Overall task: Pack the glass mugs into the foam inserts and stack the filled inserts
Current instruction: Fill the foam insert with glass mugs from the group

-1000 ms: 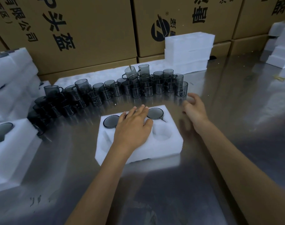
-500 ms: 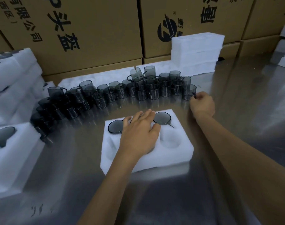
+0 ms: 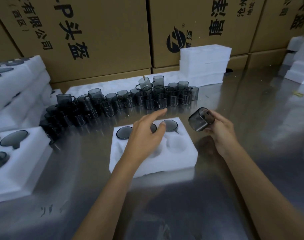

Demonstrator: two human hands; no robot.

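The right hand [image 3: 218, 129] grips a smoky glass mug [image 3: 201, 119], tipped on its side in the air, fingers curled round its rim end, base toward ten o'clock. It is just off the two o'clock corner of the insert [image 3: 153, 149]. The left hand [image 3: 146, 134] hovers over the insert with fingers straight and loose, holding nothing, the forefinger reaching toward twelve o'clock past the foam's far edge.

The white foam insert lies flat on the table [image 3: 234, 196]. Its far row holds mugs, their dark mouths showing at either side of the left hand; the near pockets that show are bare foam.

Beyond it, from nine round to one o'clock, a curved crowd of loose mugs [image 3: 147, 97] stands on the table, a few stacked on others. At eight o'clock a filled insert [image 3: 18, 156] lies flat, and at ten more filled foam [image 3: 12, 80] is piled. A stack of empty foam [image 3: 204, 64] rises at one o'clock, and another foam pile [image 3: 300, 66] at three.

The table is dull, reflective metal. Large printed cardboard cartons [image 3: 102, 40] wall the far side.
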